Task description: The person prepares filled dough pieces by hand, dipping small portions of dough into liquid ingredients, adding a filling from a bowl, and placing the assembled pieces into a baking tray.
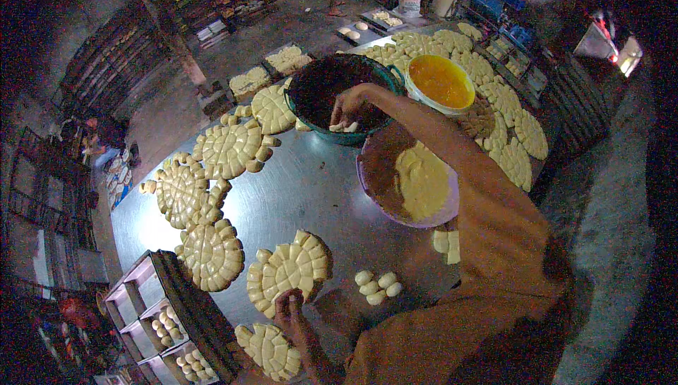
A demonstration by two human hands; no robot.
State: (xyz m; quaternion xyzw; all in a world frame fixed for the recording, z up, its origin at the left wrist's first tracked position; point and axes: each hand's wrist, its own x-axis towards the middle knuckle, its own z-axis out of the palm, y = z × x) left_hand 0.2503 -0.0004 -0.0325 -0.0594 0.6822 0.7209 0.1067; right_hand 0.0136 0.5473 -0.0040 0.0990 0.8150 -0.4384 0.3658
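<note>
My right hand (354, 105) reaches over the near rim of a green tub (346, 139) with dark contents. Its fingers are closed on a pale dough piece (343, 128). At the lower middle, my left hand (290, 309) rests with fingers bunched together at the near edge of a dough round (289, 268) cut into many segments. A piece of that edge seems pinched there, though the fingers partly hide it. Beneath my right arm sits a lilac basin (367, 187) holding a pale yellow paste (421, 180).
More segmented dough rounds (212, 254) line the metal table's left side, others (505, 103) the far right. Small dough balls (378, 287) lie near my body. A compartment tray (131, 286) stands at the left edge. A bucket of orange-yellow mixture (441, 83) adjoins the tub.
</note>
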